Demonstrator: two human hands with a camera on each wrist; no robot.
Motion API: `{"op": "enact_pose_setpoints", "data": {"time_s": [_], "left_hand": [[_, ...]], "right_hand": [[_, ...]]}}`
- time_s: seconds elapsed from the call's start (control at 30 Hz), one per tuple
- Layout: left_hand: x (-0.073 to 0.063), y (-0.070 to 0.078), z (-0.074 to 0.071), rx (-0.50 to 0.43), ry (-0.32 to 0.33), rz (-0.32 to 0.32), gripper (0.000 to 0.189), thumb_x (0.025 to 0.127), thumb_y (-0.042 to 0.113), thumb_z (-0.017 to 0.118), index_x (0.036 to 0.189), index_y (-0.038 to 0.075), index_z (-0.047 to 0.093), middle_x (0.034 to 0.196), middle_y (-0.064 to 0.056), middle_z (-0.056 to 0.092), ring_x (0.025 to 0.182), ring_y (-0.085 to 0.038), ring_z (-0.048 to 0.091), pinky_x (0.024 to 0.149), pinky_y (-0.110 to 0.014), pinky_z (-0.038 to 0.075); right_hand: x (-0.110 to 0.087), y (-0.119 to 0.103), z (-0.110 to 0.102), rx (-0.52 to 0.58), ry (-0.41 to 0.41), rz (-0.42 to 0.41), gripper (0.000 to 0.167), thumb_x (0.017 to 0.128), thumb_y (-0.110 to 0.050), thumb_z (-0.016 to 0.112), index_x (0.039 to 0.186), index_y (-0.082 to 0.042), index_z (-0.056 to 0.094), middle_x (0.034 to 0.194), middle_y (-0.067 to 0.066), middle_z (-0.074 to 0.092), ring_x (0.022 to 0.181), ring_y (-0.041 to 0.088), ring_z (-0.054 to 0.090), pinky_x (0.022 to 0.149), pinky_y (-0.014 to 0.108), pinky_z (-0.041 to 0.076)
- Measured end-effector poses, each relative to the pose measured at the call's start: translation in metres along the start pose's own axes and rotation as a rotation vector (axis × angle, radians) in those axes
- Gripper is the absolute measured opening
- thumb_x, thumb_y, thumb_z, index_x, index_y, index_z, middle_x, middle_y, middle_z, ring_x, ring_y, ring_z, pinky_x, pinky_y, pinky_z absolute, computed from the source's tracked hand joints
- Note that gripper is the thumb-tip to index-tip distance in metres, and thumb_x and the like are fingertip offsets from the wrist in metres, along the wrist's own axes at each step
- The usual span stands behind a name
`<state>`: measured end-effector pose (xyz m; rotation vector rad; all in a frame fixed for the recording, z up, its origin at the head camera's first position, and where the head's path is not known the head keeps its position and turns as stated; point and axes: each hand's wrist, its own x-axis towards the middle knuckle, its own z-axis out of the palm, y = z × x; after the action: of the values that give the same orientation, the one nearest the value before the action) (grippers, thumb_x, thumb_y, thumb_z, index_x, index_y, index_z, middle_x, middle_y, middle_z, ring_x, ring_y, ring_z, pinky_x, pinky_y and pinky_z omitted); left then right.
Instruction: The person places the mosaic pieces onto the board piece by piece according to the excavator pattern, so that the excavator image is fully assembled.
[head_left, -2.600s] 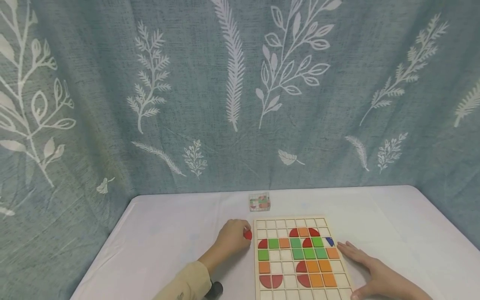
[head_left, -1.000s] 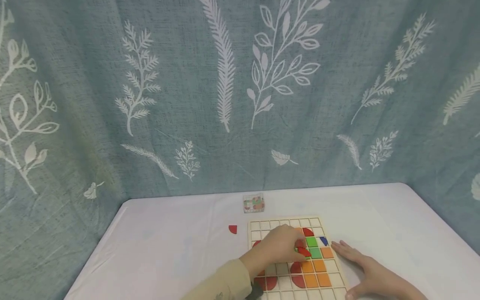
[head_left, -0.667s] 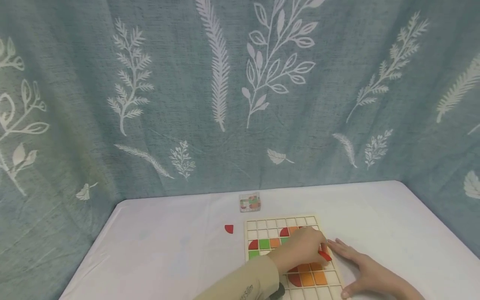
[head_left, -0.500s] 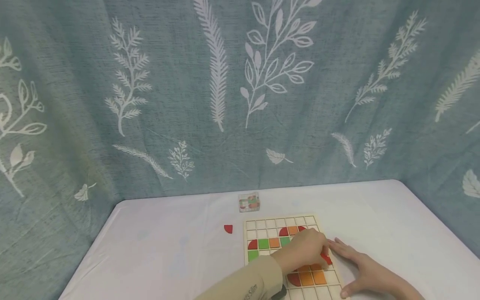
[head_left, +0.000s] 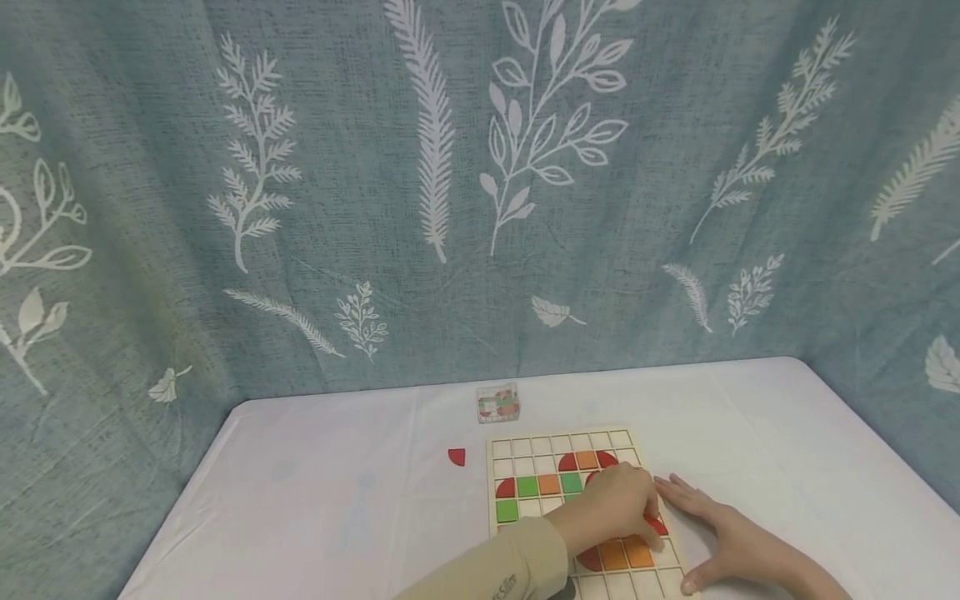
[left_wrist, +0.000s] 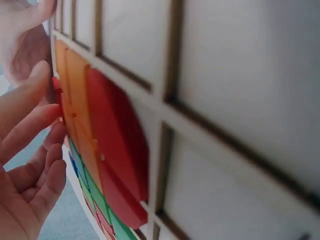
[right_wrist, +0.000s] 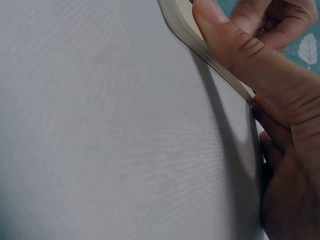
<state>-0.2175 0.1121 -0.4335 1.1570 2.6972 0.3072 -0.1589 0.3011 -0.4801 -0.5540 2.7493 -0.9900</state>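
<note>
A pale wooden grid board [head_left: 530,507] lies on the white table, several of its cells filled with red quarter-circle, green and orange square tiles. My left hand [head_left: 617,502] reaches over it to the right-hand column, thumb and finger pinching a red quarter-circle tile [head_left: 657,525] down at a cell. In the left wrist view, that tile [left_wrist: 56,85] shows between the fingertips, beyond two red tiles [left_wrist: 120,135]. My right hand [head_left: 722,537] rests along the board's right edge, fingers extended; in the right wrist view its thumb [right_wrist: 235,42] lies on the board's rim [right_wrist: 215,62].
A loose red quarter-circle tile [head_left: 457,457] lies on the table left of the board. Behind the board is a small clear item with a coloured pattern [head_left: 498,404]. A teal leaf-print curtain [head_left: 337,208] hangs around the table's back and sides.
My left hand has carried the red tile from left of the board across to its right column and lowered it there. My right hand has stayed at the board's edge.
</note>
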Motion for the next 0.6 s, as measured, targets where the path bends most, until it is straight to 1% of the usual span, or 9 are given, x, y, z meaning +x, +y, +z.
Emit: {"op": "enact_pose_setpoints", "data": {"time_s": [0.13, 0.2, 0.27, 0.3, 0.37, 0.43, 0.5, 0.53, 0.6], "left_hand": [[-0.002, 0.0, 0.0, 0.009, 0.024, 0.018, 0.011, 0.074, 0.036, 0.075, 0.072, 0.025, 0.072, 0.072, 0.017, 0.062, 0.075, 0.001, 0.052, 0.069, -0.015, 0.044], [-0.002, 0.001, 0.0, 0.021, 0.033, 0.017, 0.006, 0.074, 0.033, 0.075, 0.074, 0.026, 0.073, 0.073, 0.018, 0.064, 0.078, 0.002, 0.054, 0.072, -0.015, 0.044], [-0.002, 0.002, -0.002, 0.044, 0.035, 0.019, 0.005, 0.074, 0.031, 0.075, 0.075, 0.027, 0.074, 0.073, 0.019, 0.065, 0.079, 0.002, 0.055, 0.073, -0.015, 0.044], [-0.002, 0.003, -0.003, 0.05, 0.031, 0.019, 0.004, 0.074, 0.03, 0.076, 0.075, 0.026, 0.074, 0.074, 0.018, 0.066, 0.08, 0.002, 0.056, 0.072, -0.014, 0.044], [-0.001, 0.002, -0.005, 0.05, 0.018, 0.01, 0.005, 0.074, 0.03, 0.075, 0.076, 0.026, 0.074, 0.076, 0.018, 0.067, 0.079, 0.002, 0.057, 0.068, -0.013, 0.045], [-0.001, -0.001, -0.005, 0.01, 0.002, -0.002, 0.005, 0.075, 0.03, 0.075, 0.078, 0.026, 0.074, 0.078, 0.018, 0.068, 0.08, 0.002, 0.058, 0.069, -0.013, 0.045], [-0.001, -0.006, -0.006, -0.049, -0.004, 0.0, 0.006, 0.077, 0.03, 0.074, 0.08, 0.025, 0.075, 0.081, 0.017, 0.068, 0.082, 0.003, 0.059, 0.072, -0.014, 0.045], [-0.001, -0.009, -0.007, -0.079, -0.004, -0.001, 0.007, 0.078, 0.03, 0.073, 0.081, 0.024, 0.075, 0.082, 0.017, 0.068, 0.083, 0.003, 0.059, 0.077, -0.015, 0.044], [-0.004, -0.017, -0.011, -0.139, 0.006, 0.013, 0.009, 0.08, 0.029, 0.071, 0.085, 0.023, 0.075, 0.084, 0.015, 0.068, 0.083, 0.003, 0.059, 0.078, -0.015, 0.044]], "right_hand": [[-0.001, 0.0, -0.001, -0.035, 0.005, -0.011, 0.099, 0.061, -0.044, 0.079, 0.144, -0.024, 0.031, 0.146, 0.019, 0.031, 0.117, -0.028, 0.001, 0.095, 0.037, 0.038], [0.0, -0.001, -0.002, -0.023, -0.004, 0.003, 0.098, 0.061, -0.042, 0.08, 0.145, -0.025, 0.03, 0.146, 0.02, 0.03, 0.118, -0.027, 0.002, 0.096, 0.038, 0.038], [0.0, -0.001, -0.003, -0.009, -0.009, 0.011, 0.098, 0.061, -0.042, 0.08, 0.145, -0.026, 0.03, 0.147, 0.02, 0.029, 0.117, -0.028, 0.002, 0.097, 0.033, 0.037], [0.0, -0.001, -0.003, -0.005, -0.008, 0.009, 0.099, 0.061, -0.042, 0.08, 0.145, -0.026, 0.03, 0.147, 0.02, 0.028, 0.118, -0.028, 0.002, 0.097, 0.03, 0.036], [0.001, -0.001, -0.003, -0.003, -0.005, -0.001, 0.099, 0.061, -0.041, 0.08, 0.145, -0.025, 0.03, 0.147, 0.02, 0.028, 0.119, -0.028, 0.002, 0.097, 0.03, 0.035], [0.0, -0.001, -0.003, 0.001, 0.003, -0.029, 0.099, 0.061, -0.039, 0.081, 0.145, -0.022, 0.031, 0.146, 0.022, 0.029, 0.117, -0.029, 0.002, 0.097, 0.032, 0.036], [0.0, -0.002, -0.002, 0.012, 0.001, -0.038, 0.098, 0.062, -0.037, 0.081, 0.145, -0.02, 0.031, 0.145, 0.024, 0.029, 0.117, -0.028, 0.002, 0.097, 0.046, 0.037], [0.0, -0.002, -0.001, 0.012, -0.003, -0.03, 0.098, 0.062, -0.037, 0.081, 0.145, -0.02, 0.031, 0.146, 0.023, 0.029, 0.119, -0.026, 0.003, 0.095, 0.052, 0.036], [0.0, -0.002, -0.001, 0.038, -0.016, -0.013, 0.099, 0.062, -0.036, 0.082, 0.145, -0.019, 0.03, 0.146, 0.025, 0.027, 0.132, -0.01, 0.006, 0.091, 0.065, 0.031]]}}
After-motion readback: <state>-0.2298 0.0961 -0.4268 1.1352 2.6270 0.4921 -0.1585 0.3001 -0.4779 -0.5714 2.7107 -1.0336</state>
